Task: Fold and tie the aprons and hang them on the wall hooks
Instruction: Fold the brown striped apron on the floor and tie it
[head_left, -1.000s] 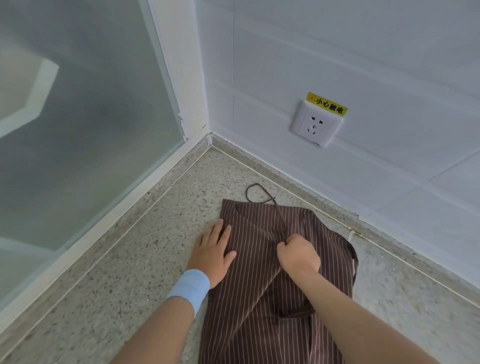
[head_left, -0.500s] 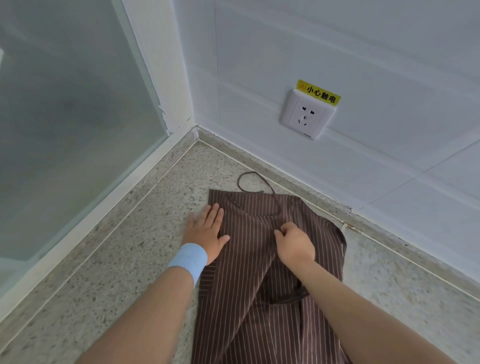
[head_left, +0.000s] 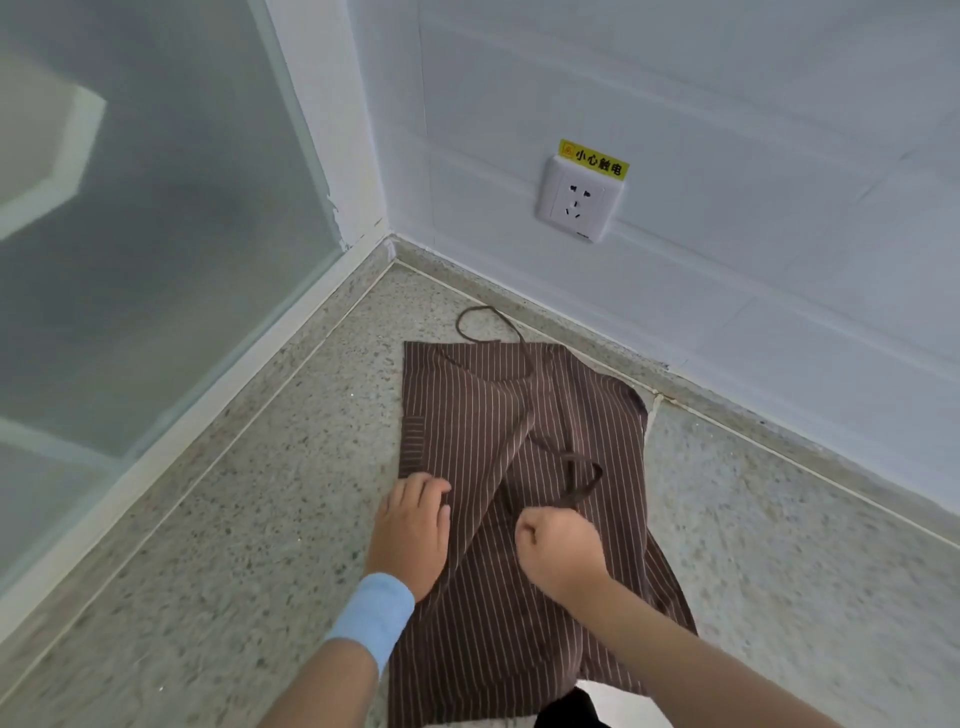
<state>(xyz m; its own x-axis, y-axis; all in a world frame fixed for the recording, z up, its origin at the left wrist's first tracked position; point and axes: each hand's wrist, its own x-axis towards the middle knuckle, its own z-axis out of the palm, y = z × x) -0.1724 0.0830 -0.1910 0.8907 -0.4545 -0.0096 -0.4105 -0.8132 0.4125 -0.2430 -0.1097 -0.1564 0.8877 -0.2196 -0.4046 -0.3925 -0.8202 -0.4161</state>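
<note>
Left hand (head_left: 413, 530) lies palm down, fingers relaxed, pressing the near-left edge of the brown pinstriped apron (head_left: 488, 426). Blue wristband (head_left: 374, 618) on that wrist. Right hand (head_left: 558, 551) is fisted on the apron's middle, gripping a dark tie strap (head_left: 587, 480) that loops out just beyond the knuckles. Apron lies flat, partly folded, on the speckled floor (head_left: 260, 519) in a corner, with the neck loop (head_left: 470, 314) at its far end. Frosted glass panel (head_left: 156, 260) on the left. White wall socket (head_left: 579, 205) with a yellow label (head_left: 595, 163) on the far right.

Apron (head_left: 493, 415) hem past bottom edge — strap (head_left: 585, 489) end (inside right hand (head_left: 561, 553) grip) unseen
</note>
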